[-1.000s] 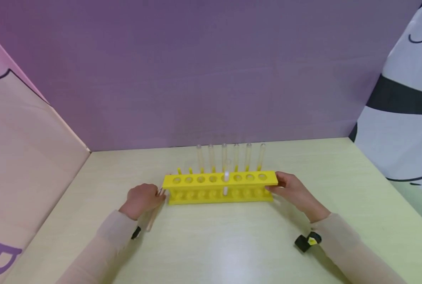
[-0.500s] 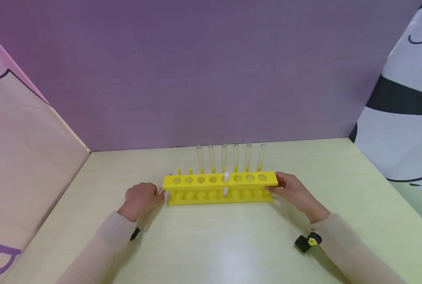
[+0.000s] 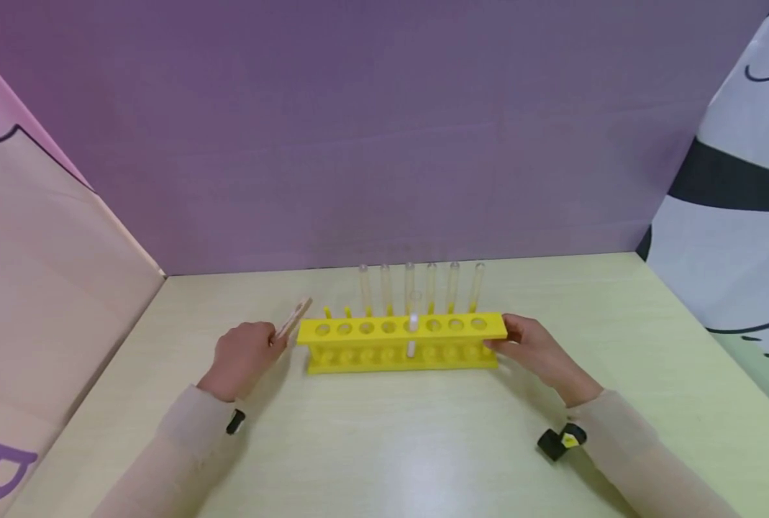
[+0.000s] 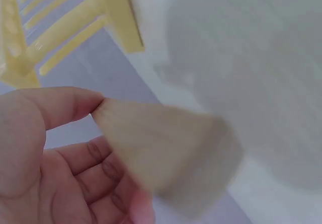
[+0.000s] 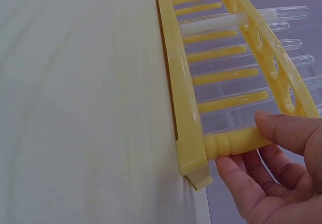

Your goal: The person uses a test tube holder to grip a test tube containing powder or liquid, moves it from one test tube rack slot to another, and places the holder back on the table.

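My left hand pinches a wooden test tube clamp just left of the yellow test tube rack. The clamp slants away to the upper right, apart from the rack. In the left wrist view, its blurred wooden end juts out between thumb and fingers. My right hand grips the rack's right end; the right wrist view shows thumb and fingers round the yellow end post. One test tube with white contents stands in a rack hole. Several clear test tubes sit upside down on the rear pegs.
The rack stands on a pale wooden table. Behind it rises a purple backdrop. Two bare pegs stand at the rack's left rear. A black device is worn on the right wrist.
My left hand has drawn left, away from the rack, and the wooden clamp has turned so its end now points up and away. The right hand and rack have stayed put.
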A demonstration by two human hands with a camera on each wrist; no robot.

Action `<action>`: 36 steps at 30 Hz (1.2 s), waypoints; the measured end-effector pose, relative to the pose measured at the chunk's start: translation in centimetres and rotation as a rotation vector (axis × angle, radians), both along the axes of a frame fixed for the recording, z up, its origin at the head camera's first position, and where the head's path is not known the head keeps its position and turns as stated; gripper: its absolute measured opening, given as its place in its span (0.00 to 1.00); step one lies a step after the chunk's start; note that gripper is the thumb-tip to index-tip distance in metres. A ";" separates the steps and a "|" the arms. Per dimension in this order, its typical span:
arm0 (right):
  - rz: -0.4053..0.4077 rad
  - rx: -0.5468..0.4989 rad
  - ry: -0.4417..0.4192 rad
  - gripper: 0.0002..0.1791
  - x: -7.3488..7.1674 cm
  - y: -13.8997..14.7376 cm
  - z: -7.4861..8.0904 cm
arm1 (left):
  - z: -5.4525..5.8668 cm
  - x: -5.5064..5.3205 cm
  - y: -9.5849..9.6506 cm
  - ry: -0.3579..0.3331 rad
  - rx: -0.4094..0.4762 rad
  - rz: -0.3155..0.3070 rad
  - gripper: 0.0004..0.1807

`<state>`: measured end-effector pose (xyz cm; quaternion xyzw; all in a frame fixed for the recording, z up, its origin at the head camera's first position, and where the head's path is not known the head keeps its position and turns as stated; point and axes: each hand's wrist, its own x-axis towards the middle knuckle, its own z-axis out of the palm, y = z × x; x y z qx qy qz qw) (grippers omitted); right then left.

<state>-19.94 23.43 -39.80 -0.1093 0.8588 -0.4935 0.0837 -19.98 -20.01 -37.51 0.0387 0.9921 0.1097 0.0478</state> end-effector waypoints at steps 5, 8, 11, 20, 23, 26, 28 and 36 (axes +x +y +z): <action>0.004 -0.004 0.002 0.21 0.0 0.1 0.0 | 1.3 0.6 -0.3 0.115 0.046 -0.068 0.13; 0.009 -0.006 0.008 0.21 0.1 0.2 -0.1 | 2.0 0.8 -0.3 0.170 0.072 -0.101 0.12; 0.015 -0.011 0.017 0.21 0.1 0.3 -0.1 | 2.6 0.9 -0.2 0.195 0.080 -0.118 0.11; 0.016 -0.018 0.008 0.21 0.2 0.1 0.1 | 4.3 1.2 0.9 0.247 0.101 -0.122 0.09; 0.015 -0.017 -0.001 0.22 0.2 0.0 0.2 | 4.8 1.5 1.4 0.271 0.115 -0.129 0.09; 0.013 -0.017 -0.007 0.22 0.2 0.0 0.3 | 5.3 1.6 2.0 0.310 0.113 -0.153 0.08; 0.010 -0.016 -0.012 0.22 0.1 0.0 0.3 | 5.5 1.8 2.3 0.340 0.105 -0.175 0.07; 0.009 -0.017 -0.014 0.23 0.2 0.0 0.3 | 6.2 2.3 4.0 0.400 0.086 -0.241 0.06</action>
